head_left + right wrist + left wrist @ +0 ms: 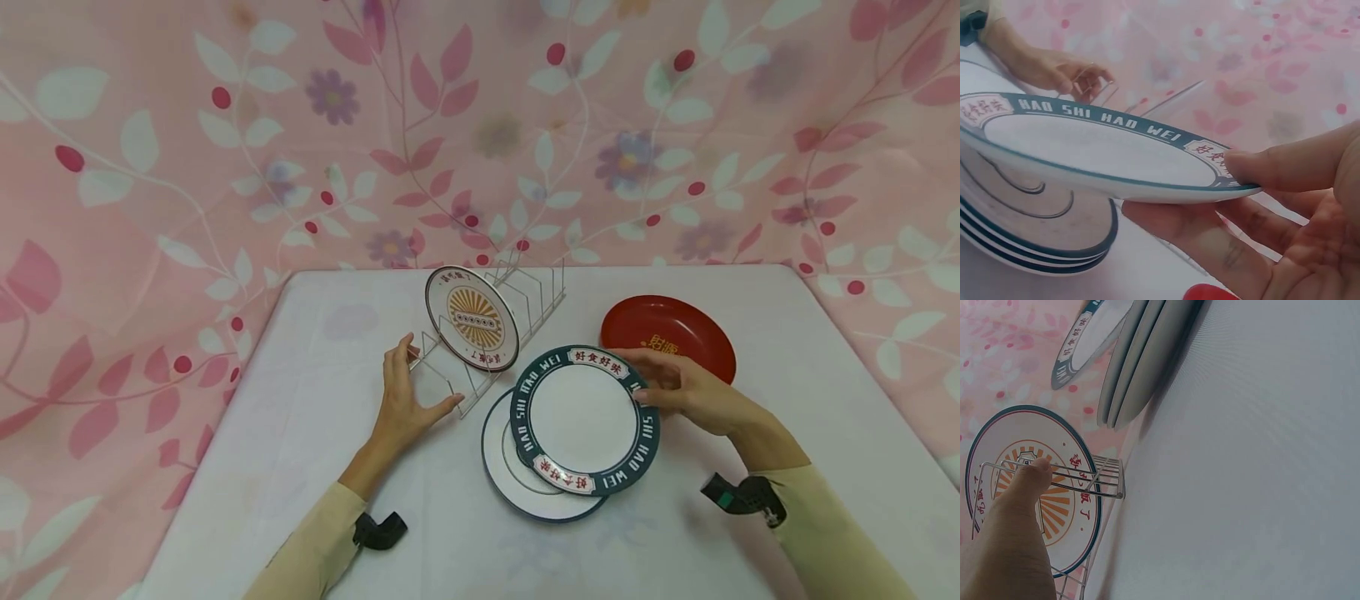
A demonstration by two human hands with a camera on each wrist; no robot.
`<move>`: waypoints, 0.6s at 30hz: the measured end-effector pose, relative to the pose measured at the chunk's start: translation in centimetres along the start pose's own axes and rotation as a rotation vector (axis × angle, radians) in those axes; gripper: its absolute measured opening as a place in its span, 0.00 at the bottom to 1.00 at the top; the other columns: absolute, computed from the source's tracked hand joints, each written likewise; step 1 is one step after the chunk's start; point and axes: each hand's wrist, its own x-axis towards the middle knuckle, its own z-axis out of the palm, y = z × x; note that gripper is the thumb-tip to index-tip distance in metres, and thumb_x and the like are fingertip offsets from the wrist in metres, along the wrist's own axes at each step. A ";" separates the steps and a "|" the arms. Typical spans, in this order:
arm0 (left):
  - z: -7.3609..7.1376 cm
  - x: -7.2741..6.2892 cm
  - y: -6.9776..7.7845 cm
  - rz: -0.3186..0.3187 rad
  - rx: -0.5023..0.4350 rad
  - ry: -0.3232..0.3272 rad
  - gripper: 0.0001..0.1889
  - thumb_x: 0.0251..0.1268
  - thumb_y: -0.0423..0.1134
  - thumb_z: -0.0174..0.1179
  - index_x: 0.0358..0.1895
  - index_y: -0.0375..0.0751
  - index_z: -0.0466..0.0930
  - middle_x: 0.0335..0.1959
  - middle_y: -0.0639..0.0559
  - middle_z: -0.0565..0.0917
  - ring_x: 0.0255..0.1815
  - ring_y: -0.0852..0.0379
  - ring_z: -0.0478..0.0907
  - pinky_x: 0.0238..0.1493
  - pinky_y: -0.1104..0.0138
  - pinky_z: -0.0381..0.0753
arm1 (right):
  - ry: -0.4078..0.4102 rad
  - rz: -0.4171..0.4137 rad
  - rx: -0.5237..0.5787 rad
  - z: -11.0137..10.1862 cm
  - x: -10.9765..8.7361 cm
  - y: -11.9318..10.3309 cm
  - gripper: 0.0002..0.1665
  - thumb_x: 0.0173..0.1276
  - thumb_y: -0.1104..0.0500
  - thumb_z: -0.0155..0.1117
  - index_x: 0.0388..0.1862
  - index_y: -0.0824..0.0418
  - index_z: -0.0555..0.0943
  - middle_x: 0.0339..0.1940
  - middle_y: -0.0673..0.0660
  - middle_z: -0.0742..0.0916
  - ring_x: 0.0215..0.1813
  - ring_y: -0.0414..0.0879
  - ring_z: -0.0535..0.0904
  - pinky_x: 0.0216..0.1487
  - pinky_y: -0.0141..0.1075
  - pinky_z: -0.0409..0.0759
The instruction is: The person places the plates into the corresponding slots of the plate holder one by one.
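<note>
My right hand (pixel 697 396) pinches the edge of a round white plate (pixel 585 417), thumb on top and fingers beneath. Its wide dark green rim carries white letters and red characters. The plate is tilted over a short stack of white plates (pixel 501 450) with dark rims, partly covering it in the head view. A wire dish rack (pixel 537 327) stands to the left, its near end held by my left hand (pixel 405 408), the thumb (pixel 1038 472) resting on the wires. One plate with an orange sunburst (pixel 472 304) leans upright in that rack.
A glossy red oval dish (pixel 667 321) with gold characters lies behind my right hand. The white-covered table (pixel 315 467) runs back to a pink floral cloth (pixel 480 125). Black wrist cameras sit on both sleeves.
</note>
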 end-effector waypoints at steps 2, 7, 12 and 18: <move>0.0 0.0 0.0 -0.006 -0.001 -0.002 0.63 0.38 0.52 0.79 0.77 0.43 0.46 0.56 0.39 0.64 0.61 0.46 0.62 0.63 0.53 0.64 | 0.011 -0.026 -0.007 -0.3 -0.1 -0.3 0.36 0.71 0.68 0.57 0.76 0.61 0.60 0.65 0.49 0.75 0.62 0.43 0.74 0.48 0.42 0.84; 0.0 0.0 -0.1 -0.013 -0.002 -0.004 0.62 0.38 0.52 0.79 0.77 0.42 0.46 0.56 0.39 0.64 0.61 0.46 0.62 0.63 0.53 0.64 | 0.015 -0.076 -0.017 -0.7 -0.2 -1.0 0.35 0.71 0.69 0.55 0.76 0.63 0.60 0.64 0.54 0.77 0.60 0.43 0.76 0.48 0.40 0.84; 0.0 0.0 0.0 -0.015 -0.004 -0.007 0.62 0.38 0.52 0.78 0.77 0.43 0.46 0.57 0.40 0.64 0.61 0.47 0.62 0.63 0.54 0.64 | -0.005 -0.080 0.029 -1.0 -0.2 -1.3 0.35 0.72 0.71 0.52 0.76 0.62 0.59 0.63 0.57 0.77 0.57 0.46 0.78 0.47 0.41 0.84; -0.1 0.0 0.0 -0.011 -0.003 -0.009 0.63 0.38 0.52 0.78 0.77 0.42 0.46 0.57 0.39 0.64 0.61 0.47 0.62 0.63 0.54 0.64 | 0.020 -0.059 0.027 -1.4 -0.3 -1.5 0.35 0.73 0.70 0.52 0.77 0.60 0.59 0.60 0.53 0.80 0.50 0.48 0.83 0.41 0.45 0.85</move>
